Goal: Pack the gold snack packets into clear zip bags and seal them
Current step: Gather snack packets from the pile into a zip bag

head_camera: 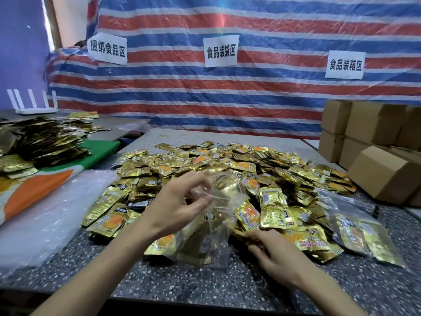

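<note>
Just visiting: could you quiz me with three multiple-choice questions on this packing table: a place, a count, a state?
1. The cardboard boxes stand on which side of the gold snack packets? A) left B) right C) on top
2. How many white paper signs hang on the striped tarp? A) two B) three C) five
3. The clear zip bag in the middle is: A) held by the left hand B) lying untouched C) inside a box
Answers: 1 B, stacked at the right; 2 B, three sheets show; 3 A, its fingers pinch the bag's mouth.
</note>
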The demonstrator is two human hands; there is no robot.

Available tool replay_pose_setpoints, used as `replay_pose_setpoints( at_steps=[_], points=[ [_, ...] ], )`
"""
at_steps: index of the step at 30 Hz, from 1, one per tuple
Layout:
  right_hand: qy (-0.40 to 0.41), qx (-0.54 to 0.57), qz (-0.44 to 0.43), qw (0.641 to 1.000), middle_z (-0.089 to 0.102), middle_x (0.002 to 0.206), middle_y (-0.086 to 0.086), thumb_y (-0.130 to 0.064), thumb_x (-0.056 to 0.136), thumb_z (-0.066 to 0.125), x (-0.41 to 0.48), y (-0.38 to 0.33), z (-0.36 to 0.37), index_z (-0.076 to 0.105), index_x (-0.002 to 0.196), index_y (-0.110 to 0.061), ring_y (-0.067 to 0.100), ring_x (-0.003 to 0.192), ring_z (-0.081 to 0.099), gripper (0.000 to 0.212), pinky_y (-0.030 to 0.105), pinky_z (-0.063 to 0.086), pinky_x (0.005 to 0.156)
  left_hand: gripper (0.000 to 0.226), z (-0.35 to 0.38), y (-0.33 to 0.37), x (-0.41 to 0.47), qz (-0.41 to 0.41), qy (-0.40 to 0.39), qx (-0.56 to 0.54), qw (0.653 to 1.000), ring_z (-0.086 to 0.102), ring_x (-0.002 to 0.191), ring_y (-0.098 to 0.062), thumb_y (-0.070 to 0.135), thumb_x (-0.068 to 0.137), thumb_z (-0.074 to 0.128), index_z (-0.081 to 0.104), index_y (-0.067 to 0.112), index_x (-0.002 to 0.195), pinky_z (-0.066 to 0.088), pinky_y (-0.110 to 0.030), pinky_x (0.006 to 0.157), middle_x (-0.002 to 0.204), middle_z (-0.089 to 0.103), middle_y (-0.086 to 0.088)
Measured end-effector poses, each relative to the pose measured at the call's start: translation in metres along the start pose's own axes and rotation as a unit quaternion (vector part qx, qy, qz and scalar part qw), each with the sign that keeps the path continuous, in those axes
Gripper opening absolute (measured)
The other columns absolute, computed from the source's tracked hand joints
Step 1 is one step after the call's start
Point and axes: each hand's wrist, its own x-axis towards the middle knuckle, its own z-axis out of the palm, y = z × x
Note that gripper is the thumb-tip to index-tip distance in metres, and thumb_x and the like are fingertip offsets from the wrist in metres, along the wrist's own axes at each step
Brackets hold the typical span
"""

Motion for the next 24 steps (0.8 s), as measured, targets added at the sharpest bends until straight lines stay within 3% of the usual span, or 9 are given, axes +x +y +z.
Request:
replay_pose_setpoints(
  at_steps=[2,5,8,10,13,17,20,24],
  points=[
    [0.044,0.089,0.024,0.995,0.065,0.092,-0.007,-0.036,0.105,0.043,-0.001,-0.001,-0.007,0.057,0.119,-0.030,0.004,0.073,0.056,0.020,0.026,0.049,0.069,0.007,-0.003,0.001,0.000,0.001,-0.007,0.031,1.000,0.061,0.095,-0.003,0.028,0.090,0.070,0.065,0.028,0.094,0.053,-0.037,0.087,0.100,0.062,0.022],
    [0.147,0.265,0.104,0.947,0.066,0.094,0.008,-0.026,0.108,0.038,-0.003,-0.002,-0.022,0.056,0.104,-0.026,0.012,0.074,0.057,0.018,0.030,0.050,0.065,0.020,-0.008,0.006,0.001,0.003,0.002,0.051,0.999,0.056,0.101,-0.008,0.046,0.088,0.061,0.065,0.028,0.097,0.049,-0.040,0.087,0.103,0.060,0.025],
    [0.239,0.504,0.175,0.811,0.061,0.110,0.019,-0.021,0.109,0.033,-0.005,-0.006,-0.047,0.056,0.109,-0.015,0.028,0.094,0.064,0.024,0.040,0.060,0.063,0.033,-0.012,0.012,0.001,-0.010,-0.006,0.010,1.000,0.057,0.100,-0.009,0.051,0.085,0.055,0.066,0.023,0.099,0.050,-0.037,0.083,0.104,0.062,0.021],
    [0.266,0.609,0.165,0.729,0.062,0.112,0.020,-0.018,0.110,0.031,-0.007,-0.011,-0.067,0.054,0.114,-0.010,0.037,0.098,0.066,0.025,0.049,0.062,0.065,0.033,-0.012,0.012,0.001,-0.020,-0.010,-0.026,0.999,0.060,0.098,-0.008,0.049,0.085,0.055,0.066,0.021,0.100,0.053,-0.033,0.079,0.102,0.063,0.019],
    [0.269,0.675,0.098,0.680,0.065,0.110,0.021,-0.010,0.106,0.034,-0.008,-0.019,-0.091,0.054,0.109,-0.009,0.033,0.089,0.066,0.020,0.036,0.058,0.062,0.031,-0.010,0.013,0.000,-0.024,-0.007,-0.065,0.998,0.063,0.094,-0.006,0.045,0.085,0.057,0.065,0.019,0.099,0.053,-0.018,0.072,0.102,0.065,0.015],
    [0.208,0.702,0.011,0.681,0.073,0.098,0.013,-0.008,0.093,0.051,-0.002,-0.038,-0.106,0.058,0.108,-0.006,0.026,0.083,0.069,0.016,0.030,0.056,0.062,0.032,-0.008,0.014,0.000,-0.031,-0.013,-0.086,0.996,0.062,0.098,0.000,0.051,0.083,0.055,0.064,0.025,0.098,0.055,-0.027,0.083,0.109,0.063,0.020],
    [0.171,0.628,-0.027,0.759,0.075,0.104,0.010,-0.019,0.086,0.059,0.006,-0.053,-0.106,0.061,0.114,-0.005,0.022,0.095,0.072,0.031,0.032,0.058,0.074,0.019,-0.008,0.015,0.001,-0.027,-0.013,-0.105,0.994,0.062,0.101,-0.002,0.048,0.086,0.058,0.064,0.032,0.095,0.054,-0.032,0.086,0.108,0.066,0.015],
    [0.111,0.518,-0.036,0.847,0.073,0.106,0.011,-0.023,0.083,0.064,0.009,-0.063,-0.105,0.064,0.115,-0.010,0.027,0.107,0.067,0.034,0.042,0.053,0.093,0.005,-0.011,0.015,-0.001,-0.014,-0.016,-0.114,0.993,0.064,0.101,-0.011,0.042,0.089,0.063,0.064,0.038,0.092,0.056,-0.026,0.080,0.106,0.069,0.008]
  ],
)
